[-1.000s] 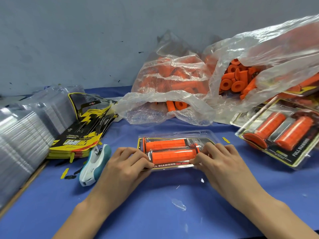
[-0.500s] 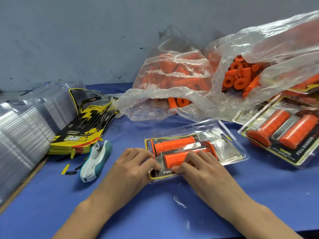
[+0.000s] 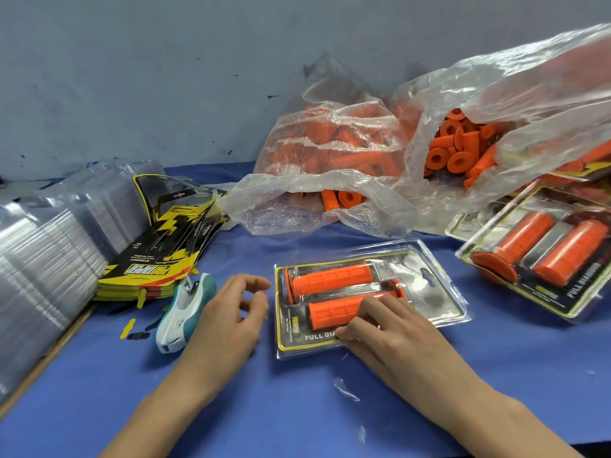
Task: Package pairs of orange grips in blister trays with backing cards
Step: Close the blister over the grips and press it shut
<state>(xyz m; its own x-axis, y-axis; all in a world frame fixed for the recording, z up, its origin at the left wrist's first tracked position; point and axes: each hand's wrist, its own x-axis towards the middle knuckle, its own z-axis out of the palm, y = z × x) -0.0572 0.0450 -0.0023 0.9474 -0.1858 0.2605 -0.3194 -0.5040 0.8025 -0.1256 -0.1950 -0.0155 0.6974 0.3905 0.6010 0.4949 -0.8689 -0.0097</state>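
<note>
Right hand (image 3: 393, 328) is pressing flat on the clear plastic blister pack (image 3: 429, 282) of two orange ribbed grips (image 3: 334, 278), left hand (image 3: 228, 312) hovering loosely open and empty, so firm even pressure should be seating it.

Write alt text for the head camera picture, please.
A right hand presses on a clear pack holding two orange grips on a blue table; the left hand hovers open beside a stapler. Bags of grips lie behind.

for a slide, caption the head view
Right hand presses a filled blister pack; left hand hovers open beside it.
</note>
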